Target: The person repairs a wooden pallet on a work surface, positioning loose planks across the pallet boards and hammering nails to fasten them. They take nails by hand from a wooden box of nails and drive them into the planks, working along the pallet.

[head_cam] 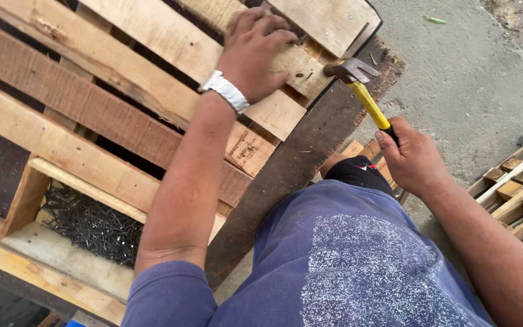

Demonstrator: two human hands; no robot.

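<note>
Your left hand (254, 51) presses flat, fingers curled, on a pale slat (273, 85) near the far corner of the wooden pallet (62, 103); whether it pinches a nail is hidden. Your right hand (416, 160) is wrapped tight around the yellow-handled hammer (361, 91), its head just beside that slat's end. Loose nails (92, 224) fill a box at the pallet's near edge.

One hammer (358, 85), one white wristband (226, 91), two hands, and one box of countless dark nails (92, 224).
</note>
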